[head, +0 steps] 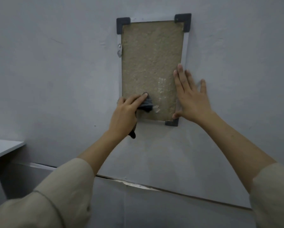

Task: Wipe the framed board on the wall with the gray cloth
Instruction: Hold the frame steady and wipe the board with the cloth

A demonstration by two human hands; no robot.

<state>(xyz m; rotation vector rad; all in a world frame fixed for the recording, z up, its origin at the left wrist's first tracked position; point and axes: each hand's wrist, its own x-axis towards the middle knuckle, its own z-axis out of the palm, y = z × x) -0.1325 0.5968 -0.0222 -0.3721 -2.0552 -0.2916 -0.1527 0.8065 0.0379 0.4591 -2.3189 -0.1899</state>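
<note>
Left hand (124,112) grips bunched dark gray cloth (147,103), pressing it on lower-left part of tall tan rough framed board (152,60) on wall. Board's long axis vertical; unwiped area lies mostly above cloth. Right hand (189,94) flat, fingers spread, bracing board's right edge.
</note>
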